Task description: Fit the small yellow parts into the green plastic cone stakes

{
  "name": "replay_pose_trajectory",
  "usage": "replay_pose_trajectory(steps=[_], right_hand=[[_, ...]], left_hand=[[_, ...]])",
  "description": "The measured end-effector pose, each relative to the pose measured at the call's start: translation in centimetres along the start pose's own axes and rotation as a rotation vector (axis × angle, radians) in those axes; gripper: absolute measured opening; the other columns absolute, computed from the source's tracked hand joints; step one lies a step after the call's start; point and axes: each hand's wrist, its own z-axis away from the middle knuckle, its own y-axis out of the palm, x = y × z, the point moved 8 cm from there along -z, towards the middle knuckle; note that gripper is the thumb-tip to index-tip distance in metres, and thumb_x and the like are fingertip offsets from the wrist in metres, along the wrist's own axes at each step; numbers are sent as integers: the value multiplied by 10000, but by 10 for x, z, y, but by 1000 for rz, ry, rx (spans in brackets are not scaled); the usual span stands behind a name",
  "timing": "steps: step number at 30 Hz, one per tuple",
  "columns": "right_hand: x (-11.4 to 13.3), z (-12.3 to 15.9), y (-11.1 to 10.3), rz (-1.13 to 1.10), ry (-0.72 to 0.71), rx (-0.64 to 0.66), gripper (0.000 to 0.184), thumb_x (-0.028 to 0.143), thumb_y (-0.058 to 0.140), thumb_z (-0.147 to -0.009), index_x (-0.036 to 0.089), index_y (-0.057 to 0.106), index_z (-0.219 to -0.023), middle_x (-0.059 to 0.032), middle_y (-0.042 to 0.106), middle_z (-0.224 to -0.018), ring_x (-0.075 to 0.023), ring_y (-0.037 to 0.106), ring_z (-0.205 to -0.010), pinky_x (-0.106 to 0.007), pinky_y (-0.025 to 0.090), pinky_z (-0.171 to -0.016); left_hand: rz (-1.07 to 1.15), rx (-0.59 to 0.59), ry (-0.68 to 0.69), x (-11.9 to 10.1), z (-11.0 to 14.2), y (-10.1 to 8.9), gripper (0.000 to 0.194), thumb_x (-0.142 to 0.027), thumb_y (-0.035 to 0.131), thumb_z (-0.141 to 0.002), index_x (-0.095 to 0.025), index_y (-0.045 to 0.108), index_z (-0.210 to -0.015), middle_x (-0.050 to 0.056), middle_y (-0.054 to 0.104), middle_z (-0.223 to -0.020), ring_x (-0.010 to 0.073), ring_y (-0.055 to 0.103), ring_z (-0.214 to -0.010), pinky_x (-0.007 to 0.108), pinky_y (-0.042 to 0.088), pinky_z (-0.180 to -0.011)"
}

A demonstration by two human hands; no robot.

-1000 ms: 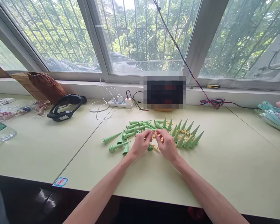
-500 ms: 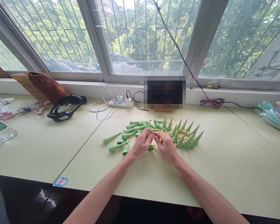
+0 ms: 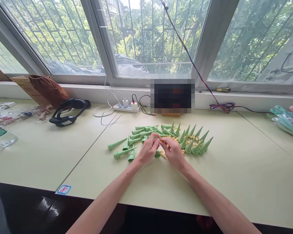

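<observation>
Head view, going near to far: a numbered sticker [image 3: 63, 189] sits by the counter's [image 3: 205, 191] near edge, left of the forearms. Past that, the left hand [image 3: 148, 148] and right hand [image 3: 172, 151] meet at the fingertips, knuckles up. Looks like a two-sided pinch for something small, but the fingers cover that spot, so I can't tell what they've got, if anything.

Around them, green spikes [image 3: 136, 140] lie loosely on their sides to the left, some overlapping, nearest the left hand. Off to the right, green cones [image 3: 196, 150] stand points up; my guess is the wide ends are down because that's the steady way to park them, and it keeps them distinct from the loose pile. Little yellow pieces [image 3: 163, 155] are scattered by the right hand and among the cones, probably there for easy reach.

Farther back, a black headset [image 3: 65, 122] is over on the left and a power strip [image 3: 127, 109] is near the sill, presumably for slack in the cords. Barred windows fill the far side.
</observation>
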Motion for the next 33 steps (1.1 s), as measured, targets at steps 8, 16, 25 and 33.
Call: replay_pose_trajectory(steps=[8,16,25,33], right_hand=[[-5,-2,-18,10,61,-155,184,278,489,-965,195,652,-984,-61,686,-911,-179,620,-771,-279,492,-625],[-7,-1,-27,14,118,-248,163,287,525,-943,185,645,-984,-59,680,-898,-171,618,-749,-273,510,-596],[-5,-1,-26,19,111,-245,172,297,504,-950,201,645,-977,-57,667,-907,-171,611,-746,-280,509,-599],[-5,0,-26,16,121,-240,183,308,501,-948,195,642,-979,-56,661,-909,-167,611,-740,-279,506,-592]], left_hand=[[-93,-63,3,2,-1,-5,226,-365,352,-975,-203,508,-993,-65,403,-568,102,337,-494,234,272,-509],[-354,31,102,-5,-1,4,415,-387,395,-967,-175,461,-616,-33,406,-559,106,347,-539,254,277,-558],[-558,33,59,4,0,1,356,-389,453,-927,-186,626,-692,1,557,-601,132,473,-588,253,316,-598],[-637,58,1,8,1,1,362,-402,403,-937,-212,640,-741,-8,536,-548,147,499,-554,260,344,-616]])
